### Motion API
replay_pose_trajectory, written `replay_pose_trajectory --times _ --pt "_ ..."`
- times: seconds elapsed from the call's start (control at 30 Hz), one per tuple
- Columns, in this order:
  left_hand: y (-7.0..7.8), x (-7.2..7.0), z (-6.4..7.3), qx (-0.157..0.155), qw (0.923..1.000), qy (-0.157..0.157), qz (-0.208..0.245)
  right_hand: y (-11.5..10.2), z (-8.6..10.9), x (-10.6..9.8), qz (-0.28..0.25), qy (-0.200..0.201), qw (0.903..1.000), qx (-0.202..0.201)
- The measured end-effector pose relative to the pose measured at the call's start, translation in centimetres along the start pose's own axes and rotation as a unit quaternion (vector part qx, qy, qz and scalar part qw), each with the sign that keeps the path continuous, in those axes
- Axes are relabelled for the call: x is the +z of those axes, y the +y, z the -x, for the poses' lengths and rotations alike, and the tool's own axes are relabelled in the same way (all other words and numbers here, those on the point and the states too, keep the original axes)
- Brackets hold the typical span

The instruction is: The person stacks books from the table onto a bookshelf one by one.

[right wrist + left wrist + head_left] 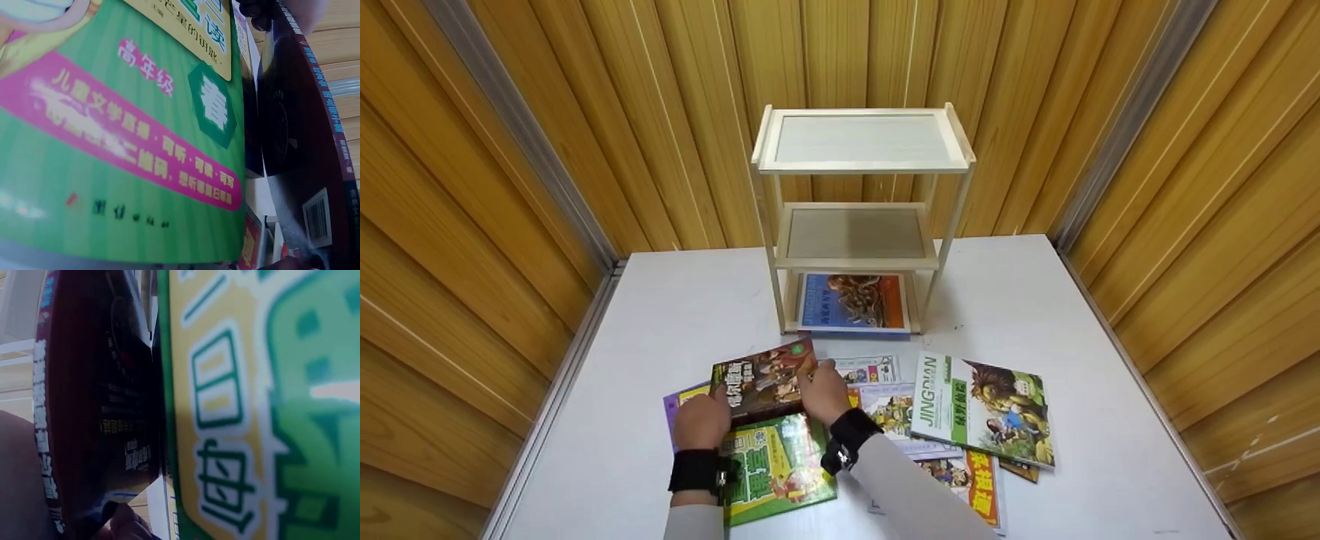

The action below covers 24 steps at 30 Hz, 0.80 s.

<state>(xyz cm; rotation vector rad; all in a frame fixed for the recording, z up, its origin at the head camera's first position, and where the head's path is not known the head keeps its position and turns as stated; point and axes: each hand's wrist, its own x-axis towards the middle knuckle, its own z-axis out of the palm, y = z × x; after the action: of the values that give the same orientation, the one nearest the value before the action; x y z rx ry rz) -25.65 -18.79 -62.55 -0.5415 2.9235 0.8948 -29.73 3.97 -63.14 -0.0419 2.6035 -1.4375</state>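
A dark brown book [765, 384] with a painted cover is held between my two hands, slightly tilted. My left hand [701, 421] grips its left edge, and my right hand [825, 394] grips the right edge. Just nearer to me lies a green book [780, 472], partly covered by the dark one in the head view. Both wrist views look between the two books: the dark book's spine and back cover [112, 410] stand raised off the green cover [129, 169]. Part of a purple-edged book [671, 409] shows beside my left hand.
A pale three-tier shelf [859, 264] stands at the back, with a blue and orange book [855, 301] on its bottom tier. To the right, a white and green book [990, 409] overlaps several comic-style books [896, 412]. Wood-patterned walls [840, 60] enclose the white table [660, 300].
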Motion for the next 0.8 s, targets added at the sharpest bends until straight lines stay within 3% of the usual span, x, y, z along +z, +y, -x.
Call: replay_pose_trajectory --times 0.2,0.33,0.57,0.8 --pt "0.3 0.1 0.3 0.018 0.9998 0.0 0.012 0.0 0.3 -0.7 -0.008 0.026 0.9993 -0.026" --pt "0.6 0.2 0.6 0.03 0.9992 0.007 0.025 0.5 0.6 -1.2 -0.032 0.018 0.9989 -0.03" --pt "1.3 0.3 1.0 0.06 0.9967 0.021 0.051 1.8 1.2 -1.9 -0.024 0.017 0.998 -0.056" --pt "2.4 1.0 1.6 0.039 0.9958 -0.008 0.083 3.1 1.7 -3.0 -0.054 0.003 0.9973 -0.05"
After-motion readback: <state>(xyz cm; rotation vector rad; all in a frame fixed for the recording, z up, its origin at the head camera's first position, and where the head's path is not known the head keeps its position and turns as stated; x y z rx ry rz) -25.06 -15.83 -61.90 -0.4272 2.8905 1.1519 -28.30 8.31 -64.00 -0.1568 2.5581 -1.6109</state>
